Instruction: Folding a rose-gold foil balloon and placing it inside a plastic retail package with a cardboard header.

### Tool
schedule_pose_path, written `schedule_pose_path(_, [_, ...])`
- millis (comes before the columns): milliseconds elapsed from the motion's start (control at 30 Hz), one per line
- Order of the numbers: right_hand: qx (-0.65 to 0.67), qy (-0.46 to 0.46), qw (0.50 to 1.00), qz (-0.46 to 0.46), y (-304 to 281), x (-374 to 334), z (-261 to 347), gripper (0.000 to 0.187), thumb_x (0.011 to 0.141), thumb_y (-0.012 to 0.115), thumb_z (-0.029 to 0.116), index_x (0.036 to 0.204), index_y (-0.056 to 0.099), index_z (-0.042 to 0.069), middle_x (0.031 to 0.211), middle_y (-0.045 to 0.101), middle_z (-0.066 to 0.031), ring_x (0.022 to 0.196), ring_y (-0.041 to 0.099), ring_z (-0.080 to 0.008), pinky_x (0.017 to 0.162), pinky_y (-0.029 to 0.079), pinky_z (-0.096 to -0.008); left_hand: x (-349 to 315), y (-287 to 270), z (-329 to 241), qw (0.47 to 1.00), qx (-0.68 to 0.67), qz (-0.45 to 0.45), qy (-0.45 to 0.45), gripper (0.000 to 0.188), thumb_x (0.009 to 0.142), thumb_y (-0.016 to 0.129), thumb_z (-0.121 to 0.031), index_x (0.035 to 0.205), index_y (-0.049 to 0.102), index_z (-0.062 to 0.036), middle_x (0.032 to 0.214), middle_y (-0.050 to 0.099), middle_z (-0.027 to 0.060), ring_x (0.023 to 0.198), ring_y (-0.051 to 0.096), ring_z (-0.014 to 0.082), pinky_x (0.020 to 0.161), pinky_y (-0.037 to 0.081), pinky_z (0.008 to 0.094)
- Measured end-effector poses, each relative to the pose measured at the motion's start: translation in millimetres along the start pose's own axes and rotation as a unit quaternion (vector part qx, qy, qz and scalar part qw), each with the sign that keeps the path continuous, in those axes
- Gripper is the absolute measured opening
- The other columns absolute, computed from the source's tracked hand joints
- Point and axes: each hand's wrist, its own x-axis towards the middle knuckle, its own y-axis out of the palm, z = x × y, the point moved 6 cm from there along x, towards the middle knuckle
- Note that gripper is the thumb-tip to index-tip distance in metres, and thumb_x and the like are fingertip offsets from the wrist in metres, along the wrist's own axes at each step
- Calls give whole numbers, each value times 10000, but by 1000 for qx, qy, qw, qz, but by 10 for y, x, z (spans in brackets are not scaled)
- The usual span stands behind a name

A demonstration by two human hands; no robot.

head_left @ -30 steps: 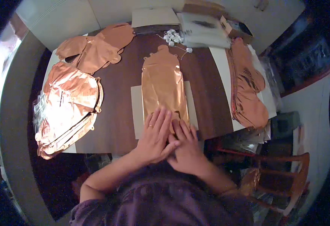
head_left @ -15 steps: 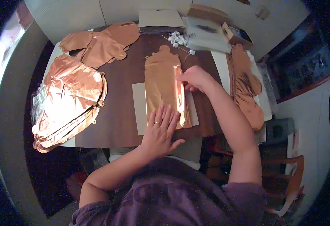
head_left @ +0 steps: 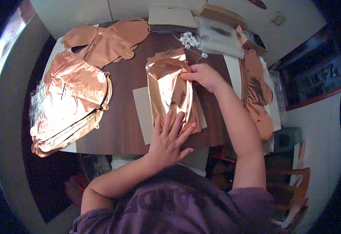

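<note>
A folded rose-gold foil balloon (head_left: 158,85) lies lengthwise in front of me, over a pale sheet of card (head_left: 141,107). My left hand (head_left: 165,142), with a ring on one finger, rests on the balloon's near end, its fingers spread. At the far right edge, my right hand (head_left: 205,78) pinches the foil between thumb and fingers. The top layer is raised and creased there, with a dent running down the middle toward my left hand.
Flat foil balloons (head_left: 81,82) are piled at the left, with another foil piece (head_left: 110,43) behind. More foil (head_left: 258,109) lies along the right edge. Small white coils (head_left: 189,39), a card stack (head_left: 172,19), plastic bags (head_left: 219,37) and an open box (head_left: 252,39) stand at the back.
The balloon's smooth top layer has been lifted and buckled by my right hand, which has moved slightly farther away. My left hand's fingers have spread wider on the near end.
</note>
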Motion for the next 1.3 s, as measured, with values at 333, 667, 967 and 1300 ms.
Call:
schedule_pose_path(333, [-317,-243,866,-302,52,-888,196,362,868,657,166,1197,596,28,1160,604,-150,1090,567,-338,956,443,-406,5,-39,-32,1000,14,-14,-21,862,813,540,-653,1508,303,-202,1554,225,195,1439,129,460,1089,129,693])
schedule_pose_path(667, [-489,-180,828,-207,577,-1853,-280,469,846,651,205,1261,558,6,1364,513,-158,1308,421,-377,1113,277,-544,-7,-86,-25,999,-9,23,-27,860,829,533,-644,1516,290,-188,1568,200,198,1453,92,446,1116,84,664])
schedule_pose_path(967, [-454,-228,855,-105,672,-1555,-162,567,919,554,290,1403,425,23,1471,402,-169,1397,329,-332,1157,192,-535,-9,-82,-29,998,-4,53,28,834,841,528,-635,1508,303,-189,1564,212,198,1448,117,448,1125,77,648])
schedule_pose_path(1300, [-539,-134,810,-188,-253,-621,-304,583,966,484,371,1447,365,63,1538,281,-196,1412,260,-396,1156,186,-526,-11,-51,-34,998,26,46,37,801,850,492,-658,1500,321,-222,1560,209,202,1434,144,459,1129,75,643])
